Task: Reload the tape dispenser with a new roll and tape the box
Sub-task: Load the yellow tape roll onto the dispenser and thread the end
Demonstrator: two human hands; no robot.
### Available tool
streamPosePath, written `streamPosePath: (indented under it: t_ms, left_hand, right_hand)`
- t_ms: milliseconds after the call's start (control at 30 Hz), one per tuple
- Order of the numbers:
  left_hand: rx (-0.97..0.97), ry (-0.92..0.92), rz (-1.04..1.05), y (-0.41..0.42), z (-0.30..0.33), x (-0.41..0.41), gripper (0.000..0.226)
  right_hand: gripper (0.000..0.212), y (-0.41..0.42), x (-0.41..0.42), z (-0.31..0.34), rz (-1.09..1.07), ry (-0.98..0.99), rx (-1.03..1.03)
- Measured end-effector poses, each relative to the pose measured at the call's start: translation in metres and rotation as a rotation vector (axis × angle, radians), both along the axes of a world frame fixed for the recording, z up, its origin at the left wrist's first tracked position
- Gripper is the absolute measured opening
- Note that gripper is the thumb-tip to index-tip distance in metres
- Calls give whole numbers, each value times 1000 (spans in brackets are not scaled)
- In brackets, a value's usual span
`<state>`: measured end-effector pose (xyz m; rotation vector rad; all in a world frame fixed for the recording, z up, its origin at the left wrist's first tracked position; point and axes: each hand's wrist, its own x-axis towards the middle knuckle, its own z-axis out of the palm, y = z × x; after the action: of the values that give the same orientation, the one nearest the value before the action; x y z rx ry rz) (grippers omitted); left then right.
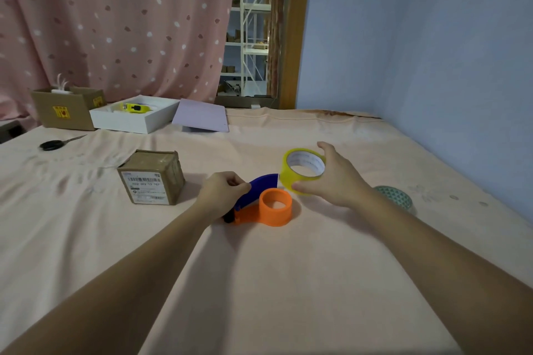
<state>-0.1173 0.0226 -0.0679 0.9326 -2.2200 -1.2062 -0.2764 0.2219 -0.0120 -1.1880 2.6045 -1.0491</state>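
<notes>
My left hand [223, 192] pinches the blue blade guard [264, 184] of the orange tape dispenser [266, 210], which lies on the peach cloth of the table [259, 282]. My right hand [331, 179] grips the yellow tape roll [302, 171] just above its empty round hub. The cardboard box [151, 177] stands left, with free cloth around it.

Bed [288, 282], peach sheet, carried: taped box [151, 177], orange dispenser [266, 212], scissors [56, 143], patterned tape roll [396, 197], white tray [135, 118], open carton [66, 108].
</notes>
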Motion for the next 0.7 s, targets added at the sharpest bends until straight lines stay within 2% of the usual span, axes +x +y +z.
streamPosePath:
  t_ms: [367,700]
  left_hand:
    - [171,62,2,2,-2,0,18]
    - [209,76,21,3,-5,-1,20]
  right_hand:
    - [121,-18,40,-8,80,-30,64]
    - [117,-24,45,-19,63,-4,128]
